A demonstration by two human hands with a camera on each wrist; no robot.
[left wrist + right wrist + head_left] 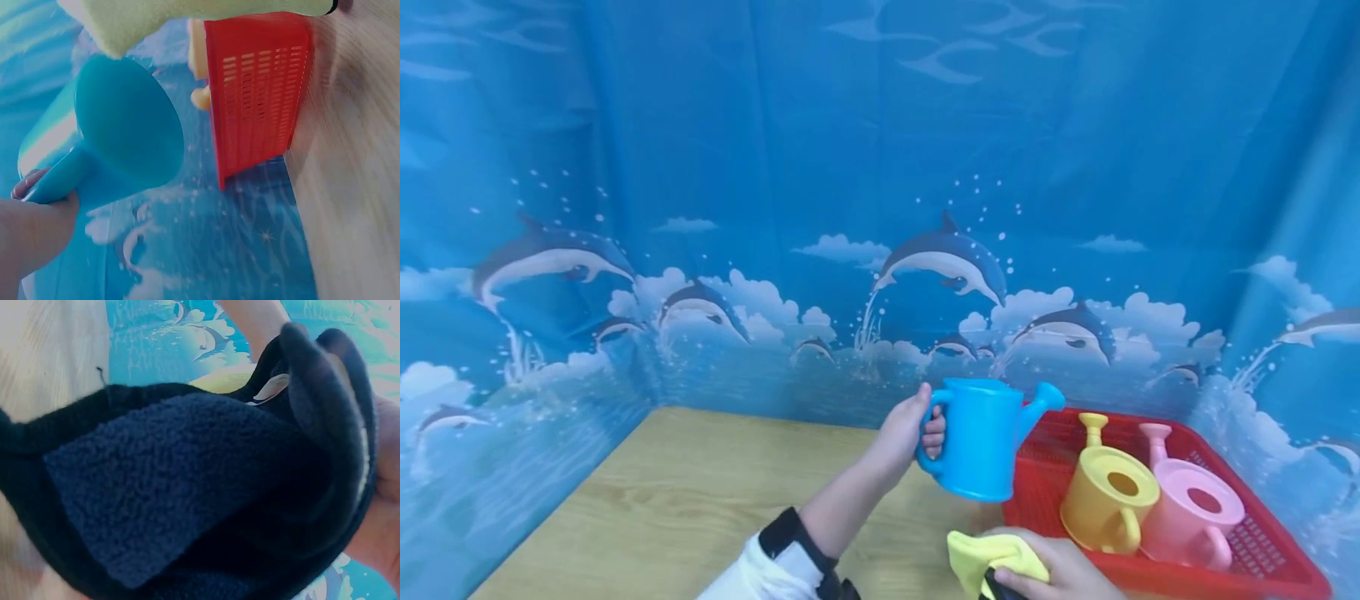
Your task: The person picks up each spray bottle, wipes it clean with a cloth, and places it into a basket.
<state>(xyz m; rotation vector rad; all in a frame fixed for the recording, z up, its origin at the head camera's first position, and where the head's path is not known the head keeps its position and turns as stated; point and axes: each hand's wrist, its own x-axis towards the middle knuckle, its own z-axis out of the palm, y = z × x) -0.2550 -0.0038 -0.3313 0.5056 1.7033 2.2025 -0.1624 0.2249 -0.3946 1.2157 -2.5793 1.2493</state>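
My left hand [917, 433] grips the handle of a blue toy watering can [985, 437] and holds it in the air above the wooden table [700, 492], just left of a red basket [1255, 542]. The can's round underside [128, 122] fills the left wrist view, with my fingers [28, 184] curled round the handle. My right hand [1060, 567] sits at the bottom edge, gripping a yellow cloth [988, 557]. A dark fleece fabric [187, 487] covers most of the right wrist view. In the basket stand a yellow watering can [1108, 500] and a pink watering can [1191, 508].
A blue dolphin-print backdrop [880, 208] closes off the table at the back and on both sides. The red basket's slotted wall [259, 94] stands at the table's right part.
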